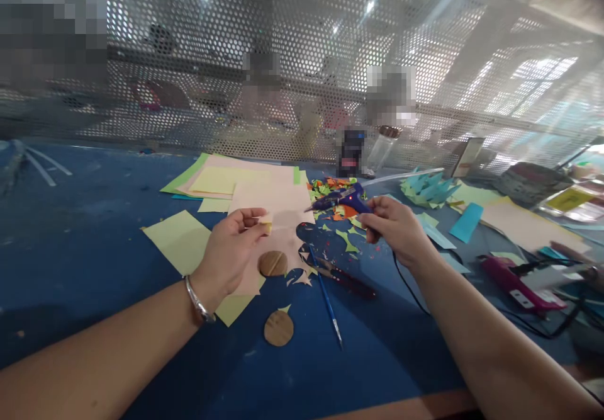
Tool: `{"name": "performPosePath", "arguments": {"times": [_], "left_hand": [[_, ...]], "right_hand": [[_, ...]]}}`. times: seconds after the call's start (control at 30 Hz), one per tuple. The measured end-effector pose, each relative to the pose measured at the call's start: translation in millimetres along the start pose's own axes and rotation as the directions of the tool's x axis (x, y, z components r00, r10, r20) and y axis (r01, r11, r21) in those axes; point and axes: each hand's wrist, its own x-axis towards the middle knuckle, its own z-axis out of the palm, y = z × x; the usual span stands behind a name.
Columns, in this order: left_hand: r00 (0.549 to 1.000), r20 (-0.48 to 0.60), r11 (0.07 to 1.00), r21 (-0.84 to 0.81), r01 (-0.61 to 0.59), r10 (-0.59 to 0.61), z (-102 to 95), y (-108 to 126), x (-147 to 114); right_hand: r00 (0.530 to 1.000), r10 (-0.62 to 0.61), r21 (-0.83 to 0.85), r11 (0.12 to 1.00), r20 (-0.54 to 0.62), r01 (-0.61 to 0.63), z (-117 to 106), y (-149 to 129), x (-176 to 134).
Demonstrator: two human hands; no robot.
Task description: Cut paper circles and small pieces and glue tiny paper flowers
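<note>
A small yellow piece, maybe paper, was near the middle of the frame, at the tips of the left hand. That hand was nearly closed, with the thumb and fingers pinching the piece. It was likely held by the edge because it was so little.

Behind that hand, left of the top middle, lay a messy stack of paper, perhaps pushed back to make room. Below the hand, one round cardboard disc lay on pale pink paper. A second cardboard disc lay nearer the bottom, on the blue table. Both were probably put there to be easy to reach.

Next came a blue paintbrush and a tool with a dark red handle. The tool was too blurry to name.

Just right of the middle was the blue glue gun, over green and orange scraps. Its tip pointed left, apart from the left hand. The right hand was curled around its handle, likely because the tip could be hot. I could not tell if a finger pressed the trigger.

Farther right sat spiky blue paper, then a pink and white box among cords, at the lower right.
</note>
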Motion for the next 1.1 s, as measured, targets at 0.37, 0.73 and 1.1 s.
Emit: {"name": "performPosePath", "arguments": {"times": [0.37, 0.73, 1.1], "left_hand": [[0.999, 0.027, 0.996, 0.084, -0.044, 0.042, -2.3, -2, -2], [0.997, 0.052, 0.991, 0.124, -0.057, 0.051, 0.4, -7, 1], [0.928, 0.134, 0.891, 0.263, -0.371, 0.347, -3.7, 6, -8]], "right_hand": [[0.984, -0.14, 0.586, 0.79, -0.113, 0.18, 9, -32, -32], [0.973, -0.23, 0.675, 0.722, 0.031, 0.149, 7, -37, -39], [0.965, -0.246, 0.524, 0.836, 0.089, 0.165, 13, -30, -42]]}}
